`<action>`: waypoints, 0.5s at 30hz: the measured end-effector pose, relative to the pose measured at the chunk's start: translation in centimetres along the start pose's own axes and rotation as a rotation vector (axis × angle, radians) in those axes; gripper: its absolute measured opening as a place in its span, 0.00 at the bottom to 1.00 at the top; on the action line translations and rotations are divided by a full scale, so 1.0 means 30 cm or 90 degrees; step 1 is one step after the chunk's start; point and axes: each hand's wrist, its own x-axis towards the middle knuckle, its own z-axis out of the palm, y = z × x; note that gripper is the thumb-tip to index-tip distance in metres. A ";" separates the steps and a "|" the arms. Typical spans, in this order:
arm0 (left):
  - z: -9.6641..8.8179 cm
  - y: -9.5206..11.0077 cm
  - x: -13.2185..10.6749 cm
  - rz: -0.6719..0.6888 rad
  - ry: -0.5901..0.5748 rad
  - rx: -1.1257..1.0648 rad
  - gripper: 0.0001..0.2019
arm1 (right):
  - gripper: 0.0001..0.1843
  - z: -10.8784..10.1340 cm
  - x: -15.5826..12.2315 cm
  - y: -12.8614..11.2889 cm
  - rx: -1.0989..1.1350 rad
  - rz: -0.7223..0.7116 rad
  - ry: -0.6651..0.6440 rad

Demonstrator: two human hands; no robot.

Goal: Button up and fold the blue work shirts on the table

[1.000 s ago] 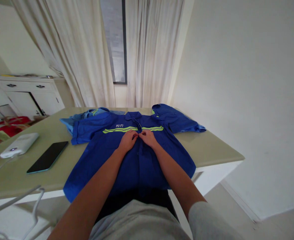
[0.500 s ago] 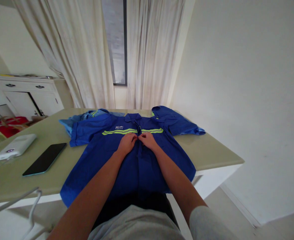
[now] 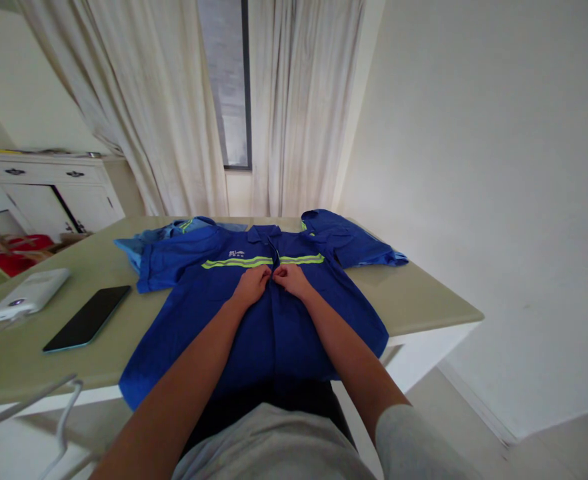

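A blue short-sleeved work shirt (image 3: pixel 304 333) lies spread face up on the table, collar away from me, with a yellow-green and grey reflective band across its chest. My left hand (image 3: pixel 252 285) pinches the front placket just below the band, fingertips at the centre line. Close beside it, my right hand (image 3: pixel 291 280) pinches the opposite edge of the same placket. The fingertips of both hands nearly meet there. Any button between them is too small and too covered to make out.
Behind the shirt lie other blue garments: a lighter pile (image 3: pixel 147 239) at left and a dark one (image 3: pixel 354 240) at right. On the left of the table (image 3: pixel 424 300) are a black-screened phone (image 3: pixel 88 319) and a white device (image 3: pixel 29 293) with a cable. A wall stands at right.
The view has shifted slightly, so everything sits a little further left. Both hands stay at the placket, with only small finger movements.
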 end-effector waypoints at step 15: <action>0.016 -0.006 0.029 -0.193 -0.008 -0.054 0.08 | 0.05 -0.001 -0.013 -0.027 -0.192 -0.054 0.015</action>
